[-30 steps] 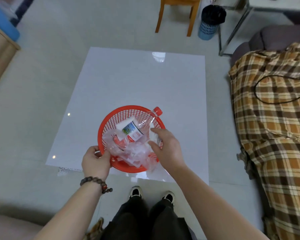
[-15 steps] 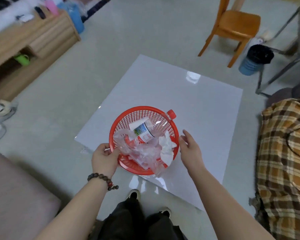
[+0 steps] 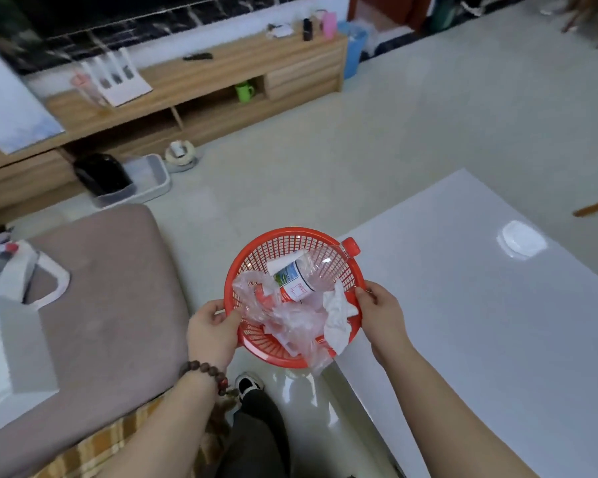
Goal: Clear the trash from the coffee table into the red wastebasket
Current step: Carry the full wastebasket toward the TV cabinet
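I hold the red wastebasket (image 3: pixel 256 251) in both hands, out over the floor at the near-left corner of the white coffee table (image 3: pixel 470 305). My left hand (image 3: pixel 212 329) grips its left rim, and my right hand (image 3: pixel 382 310) grips its right rim. Inside lie a clear plastic bottle (image 3: pixel 306 276) with a red cap that pokes over the far rim, a crumpled clear plastic bag (image 3: pixel 280 319) and a white tissue (image 3: pixel 337 313). Part of the bag hangs over the near rim.
A grey sofa cushion (image 3: pixel 107 305) with a white bag (image 3: pixel 11 294) on it lies to my left. A wooden TV cabinet (image 3: pixel 201 94) runs along the far wall, with a grey tray (image 3: pixel 145 177) on the floor before it. My feet stand below the basket.
My right hand has come from the table onto the basket's right rim. The basket has left the tabletop and moved left past the table's corner, as my view turned left.
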A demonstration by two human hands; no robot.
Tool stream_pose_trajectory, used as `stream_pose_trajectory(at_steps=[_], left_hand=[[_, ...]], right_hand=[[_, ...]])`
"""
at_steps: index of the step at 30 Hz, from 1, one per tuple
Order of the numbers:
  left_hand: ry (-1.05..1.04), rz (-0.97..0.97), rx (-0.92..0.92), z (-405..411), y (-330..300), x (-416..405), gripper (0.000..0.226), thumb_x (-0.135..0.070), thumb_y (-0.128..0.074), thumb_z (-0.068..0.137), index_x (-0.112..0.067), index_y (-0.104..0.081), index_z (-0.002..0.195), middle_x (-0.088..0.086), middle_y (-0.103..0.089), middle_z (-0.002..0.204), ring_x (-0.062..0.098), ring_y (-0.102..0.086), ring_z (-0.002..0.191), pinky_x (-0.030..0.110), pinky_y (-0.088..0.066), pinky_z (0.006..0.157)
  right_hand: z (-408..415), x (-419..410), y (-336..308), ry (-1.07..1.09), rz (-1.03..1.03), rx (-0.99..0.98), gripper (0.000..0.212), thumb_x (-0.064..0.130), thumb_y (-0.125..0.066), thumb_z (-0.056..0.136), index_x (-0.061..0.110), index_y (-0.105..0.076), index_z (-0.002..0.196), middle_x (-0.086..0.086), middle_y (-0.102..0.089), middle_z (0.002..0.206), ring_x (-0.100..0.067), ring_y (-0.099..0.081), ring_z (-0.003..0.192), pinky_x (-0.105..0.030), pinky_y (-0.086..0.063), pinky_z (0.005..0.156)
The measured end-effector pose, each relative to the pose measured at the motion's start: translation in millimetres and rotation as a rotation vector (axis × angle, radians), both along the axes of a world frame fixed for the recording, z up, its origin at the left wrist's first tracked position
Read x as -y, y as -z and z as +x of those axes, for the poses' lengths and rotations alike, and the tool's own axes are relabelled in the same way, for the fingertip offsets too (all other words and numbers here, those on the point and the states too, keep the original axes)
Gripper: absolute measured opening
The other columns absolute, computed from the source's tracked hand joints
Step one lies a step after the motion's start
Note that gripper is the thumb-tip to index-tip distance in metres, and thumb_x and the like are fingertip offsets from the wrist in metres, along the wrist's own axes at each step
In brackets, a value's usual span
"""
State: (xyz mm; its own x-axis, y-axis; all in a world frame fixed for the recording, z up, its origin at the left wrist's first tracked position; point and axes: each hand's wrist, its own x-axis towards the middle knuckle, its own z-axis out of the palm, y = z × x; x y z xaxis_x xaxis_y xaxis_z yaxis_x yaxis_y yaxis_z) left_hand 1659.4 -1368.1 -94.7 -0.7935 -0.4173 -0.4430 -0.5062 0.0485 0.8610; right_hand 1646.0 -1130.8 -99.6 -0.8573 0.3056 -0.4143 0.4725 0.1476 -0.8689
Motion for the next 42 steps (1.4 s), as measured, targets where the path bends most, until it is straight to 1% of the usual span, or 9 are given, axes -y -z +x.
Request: stream_pose_trajectory(at_steps=[6, 13, 18, 22, 26, 31, 33, 36, 42], left_hand=[[-0.186, 0.061, -0.017, -74, 2, 97, 0.008, -0.008, -0.065, 0.086, -0.014, -0.063, 0.080, -0.005, -0.069, 0.055, 0.008, -0.065, 0.043, 0.019, -0.047, 0.036], [-0.274, 0.049, -0.035, -158, -15, 183, 0.016, -0.020, -0.068, 0.085, -0.026, -0.055, 0.078, -0.010, -0.062, 0.068, 0.000, -0.061, 0.043, 0.015, -0.045, 0.035], [-0.279, 0.040, -0.028, -216, -17, 213, 0.018, -0.020, -0.067, 0.086, -0.028, -0.057, 0.074, -0.015, -0.064, 0.061, 0.000, -0.063, 0.043, 0.015, -0.045, 0.036], [-0.250, 0.009, 0.028, -276, -7, 225, 0.005, -0.023, -0.065, 0.087, -0.022, -0.060, 0.088, -0.008, -0.067, 0.073, 0.008, -0.067, 0.060, 0.020, -0.050, 0.044], [-0.226, -0.041, 0.042, -361, 8, 227, 0.009, -0.021, -0.064, 0.088, -0.018, -0.062, 0.096, -0.006, -0.068, 0.076, 0.009, -0.067, 0.057, 0.020, -0.050, 0.044], [-0.245, -0.071, 0.076, -490, 20, 236, 0.007, -0.015, -0.066, 0.086, -0.011, -0.067, 0.092, 0.001, -0.071, 0.070, 0.011, -0.068, 0.052, 0.024, -0.052, 0.044], [-0.248, -0.072, 0.106, -542, 23, 237, 0.008, -0.014, -0.065, 0.087, -0.012, -0.068, 0.093, 0.002, -0.072, 0.071, 0.015, -0.070, 0.055, 0.030, -0.056, 0.049], [-0.253, -0.054, 0.111, -616, 31, 234, 0.008, -0.016, -0.066, 0.086, -0.017, -0.068, 0.094, 0.003, -0.074, 0.075, 0.020, -0.071, 0.063, 0.042, -0.060, 0.061], [-0.309, -0.023, 0.121, -729, 54, 226, 0.003, -0.026, -0.065, 0.087, -0.029, -0.063, 0.088, 0.004, -0.073, 0.092, 0.024, -0.070, 0.081, 0.047, -0.057, 0.075]], right_hand=[[-108, 105, -3, -0.112, 0.018, 0.004, 0.020, 0.021, -0.045, 0.096, 0.021, -0.065, 0.101, 0.004, -0.069, 0.094, -0.013, -0.066, 0.086, -0.028, -0.053, 0.072], [-215, 202, -13, -0.221, 0.078, -0.011, 0.022, 0.021, -0.044, 0.096, 0.017, -0.064, 0.104, -0.003, -0.070, 0.097, -0.019, -0.065, 0.088, -0.040, -0.054, 0.081], [-288, 236, -12, -0.257, 0.072, -0.031, 0.023, 0.016, -0.044, 0.096, 0.013, -0.065, 0.104, -0.003, -0.070, 0.094, -0.015, -0.065, 0.083, -0.028, -0.051, 0.068], [-353, 248, 0, -0.288, 0.067, -0.003, 0.025, 0.021, -0.042, 0.098, 0.013, -0.064, 0.107, -0.002, -0.068, 0.098, -0.017, -0.065, 0.088, -0.034, -0.055, 0.076], [-436, 249, 25, -0.286, 0.027, 0.025, 0.018, 0.030, -0.041, 0.098, 0.026, -0.059, 0.102, 0.014, -0.063, 0.089, -0.007, -0.062, 0.082, -0.019, -0.047, 0.060], [-565, 255, 42, -0.353, 0.058, 0.086, 0.020, 0.032, -0.039, 0.098, 0.027, -0.058, 0.102, 0.011, -0.064, 0.091, -0.010, -0.063, 0.084, -0.027, -0.054, 0.074], [-616, 253, 43, -0.390, 0.090, 0.093, 0.020, 0.032, -0.039, 0.098, 0.028, -0.058, 0.101, 0.011, -0.064, 0.091, -0.011, -0.064, 0.085, -0.030, -0.054, 0.079], [-691, 246, 45, -0.412, 0.119, 0.093, 0.018, 0.030, -0.040, 0.098, 0.030, -0.058, 0.097, 0.012, -0.065, 0.090, -0.008, -0.063, 0.083, -0.025, -0.052, 0.073], [-813, 252, 58, -0.410, 0.173, 0.118, 0.019, 0.025, -0.040, 0.098, 0.024, -0.059, 0.101, 0.005, -0.065, 0.091, -0.013, -0.062, 0.085, -0.033, -0.052, 0.081]])
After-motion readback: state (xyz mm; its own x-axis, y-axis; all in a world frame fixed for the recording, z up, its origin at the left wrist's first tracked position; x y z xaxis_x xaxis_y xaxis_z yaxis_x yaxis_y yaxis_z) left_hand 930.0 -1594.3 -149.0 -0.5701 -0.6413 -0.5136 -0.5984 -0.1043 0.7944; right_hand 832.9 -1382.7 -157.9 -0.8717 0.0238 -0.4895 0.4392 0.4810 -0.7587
